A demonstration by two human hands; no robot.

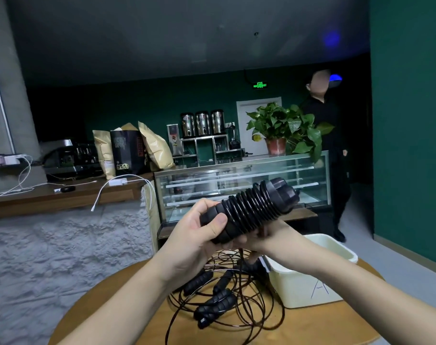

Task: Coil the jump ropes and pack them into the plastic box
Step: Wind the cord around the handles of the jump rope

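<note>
Above the round wooden table, chest-high: wrapped jump rope, cord wound in tight turns round paired black handles. Left hand clenched about the near handle ends, thumb on top; right hand cupped beneath the coil, grasping it, fingertips hidden. Long axis rising from lower left to upper right, capped ends pointing away toward the glass counter. Best finished by keeping turns taut, tucking the tail, then lowering lengthwise into the plastic box. Loose ropes beside box, uncoiled.

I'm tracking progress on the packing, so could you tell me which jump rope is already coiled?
The jump rope held up in both hands: its cord is wound tightly around its handles, while the others lie in a loose tangle on the table.
</note>
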